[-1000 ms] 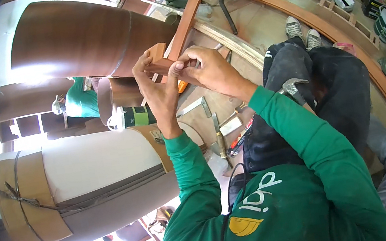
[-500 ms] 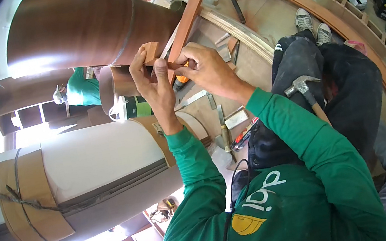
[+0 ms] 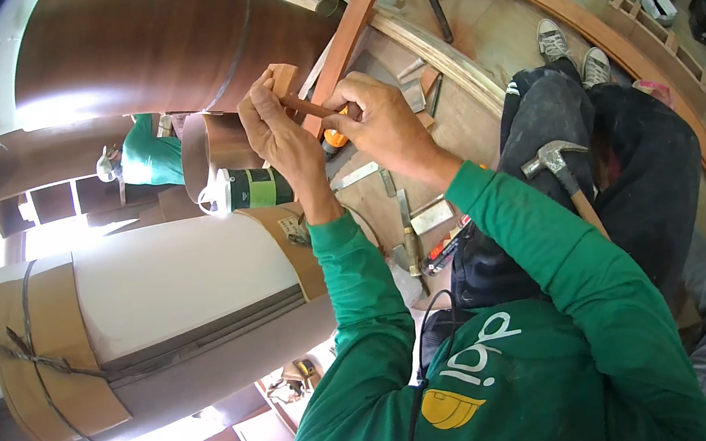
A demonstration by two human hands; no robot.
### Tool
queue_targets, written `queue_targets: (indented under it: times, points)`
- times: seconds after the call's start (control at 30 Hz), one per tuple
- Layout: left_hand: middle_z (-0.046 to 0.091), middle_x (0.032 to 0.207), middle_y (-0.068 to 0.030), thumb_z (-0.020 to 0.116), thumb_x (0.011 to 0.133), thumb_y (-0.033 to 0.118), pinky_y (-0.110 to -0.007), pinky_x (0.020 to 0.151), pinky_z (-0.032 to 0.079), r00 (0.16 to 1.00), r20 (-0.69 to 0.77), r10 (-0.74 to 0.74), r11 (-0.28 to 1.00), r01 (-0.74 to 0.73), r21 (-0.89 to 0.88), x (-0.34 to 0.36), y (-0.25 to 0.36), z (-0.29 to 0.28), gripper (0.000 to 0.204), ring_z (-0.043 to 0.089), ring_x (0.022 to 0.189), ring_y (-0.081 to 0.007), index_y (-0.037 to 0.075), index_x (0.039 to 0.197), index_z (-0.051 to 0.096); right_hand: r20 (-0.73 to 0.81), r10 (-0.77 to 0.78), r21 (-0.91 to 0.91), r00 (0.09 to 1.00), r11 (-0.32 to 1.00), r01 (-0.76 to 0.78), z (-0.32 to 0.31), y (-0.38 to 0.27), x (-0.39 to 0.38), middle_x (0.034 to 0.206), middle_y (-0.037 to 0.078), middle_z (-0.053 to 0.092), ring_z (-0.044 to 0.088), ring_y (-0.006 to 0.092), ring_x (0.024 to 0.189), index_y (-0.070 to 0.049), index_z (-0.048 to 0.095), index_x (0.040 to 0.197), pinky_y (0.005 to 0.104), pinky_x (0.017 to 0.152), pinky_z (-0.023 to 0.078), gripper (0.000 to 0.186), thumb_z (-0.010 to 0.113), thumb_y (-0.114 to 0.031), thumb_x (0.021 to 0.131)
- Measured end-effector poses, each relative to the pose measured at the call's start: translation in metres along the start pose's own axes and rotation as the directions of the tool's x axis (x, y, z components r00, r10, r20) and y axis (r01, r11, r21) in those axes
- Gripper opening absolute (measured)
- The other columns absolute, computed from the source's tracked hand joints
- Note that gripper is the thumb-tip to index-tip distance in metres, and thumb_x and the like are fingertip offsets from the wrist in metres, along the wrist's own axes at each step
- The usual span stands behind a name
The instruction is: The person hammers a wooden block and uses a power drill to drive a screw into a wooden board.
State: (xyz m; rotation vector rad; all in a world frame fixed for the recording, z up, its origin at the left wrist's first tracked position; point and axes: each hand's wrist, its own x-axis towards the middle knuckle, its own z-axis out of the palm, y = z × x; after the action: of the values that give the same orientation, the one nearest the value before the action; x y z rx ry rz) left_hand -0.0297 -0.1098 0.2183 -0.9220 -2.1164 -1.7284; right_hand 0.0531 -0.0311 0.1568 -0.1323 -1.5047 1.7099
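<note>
My left hand (image 3: 289,143) is closed on a small reddish-brown wood block (image 3: 284,76), held up ahead of my chest. A thin dark-brown wood strip (image 3: 307,105) runs from beside the block to my right hand (image 3: 389,124), which pinches its other end between thumb and fingers. Whether strip and block are joined, I cannot tell. Behind my hands lies a long reddish wooden board (image 3: 351,36). A claw hammer (image 3: 556,161) rests across my lap, its handle toward my right forearm.
Below my hands, a chisel (image 3: 411,244), a white block (image 3: 433,216) and other hand tools lie on the floor. A green-and-white bucket (image 3: 253,190) stands left. A large wrapped roll (image 3: 180,283) fills the left side. Another person in green (image 3: 150,159) works farther off. A curved wooden strip (image 3: 558,3) arcs right.
My left hand has turned, its thumb no longer raised toward me, and the strip between my hands shows more. The right hand keeps its pinch. The view has shifted slightly.
</note>
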Motion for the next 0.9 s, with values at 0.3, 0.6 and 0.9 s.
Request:
queue_targets:
  times: [0.3, 0.6, 0.9]
  points:
    - [0.046, 0.155, -0.0162, 0.057, 0.109, 0.051, -0.041, 0.115, 0.043, 0.995, 0.023, 0.094, 0.973, -0.087, -0.214, -0.006, -0.04, 0.026, 0.07, 0.053, 0.134, -0.025, 0.001, 0.154, 0.041, 0.032, 0.065, -0.046, 0.997, 0.997, -0.064, -0.006, -0.011, -0.002, 0.102, 0.019, 0.07, 0.071, 0.0327, 0.091, 0.004, 0.068, 0.105, 0.0406, 0.079, 0.055, 0.015, 0.073, -0.003, 0.092]
    - [0.062, 0.143, -0.0173, 0.069, 0.102, 0.01, -0.038, 0.115, 0.042, 0.899, 0.433, 0.065, 0.961, 0.061, -0.27, -0.038, -0.006, 0.073, 0.059, 0.057, 0.136, -0.028, 0.0, 0.155, 0.046, -0.013, 0.032, -0.33, 0.999, 0.943, -0.035, -0.156, -0.103, 0.03, 0.101, 0.01, 0.074, 0.068, 0.0171, 0.094, 0.0, 0.071, 0.119, 0.0321, 0.085, 0.054, 0.026, 0.063, -0.023, 0.108]
    - [0.058, 0.135, -0.0258, 0.065, 0.085, -0.002, -0.046, 0.111, 0.046, 0.79, 0.562, 0.244, 0.968, -0.235, -0.091, -0.098, 0.036, 0.099, 0.074, 0.056, 0.128, -0.0466, -0.001, 0.156, 0.045, 0.096, 0.719, -0.986, 0.688, 0.163, -0.033, -0.23, -0.183, -0.042, 0.084, 0.024, 0.072, 0.073, 0.0397, 0.085, 0.0, 0.071, 0.095, 0.0477, 0.079, 0.056, 0.055, 0.072, -0.055, 0.095]
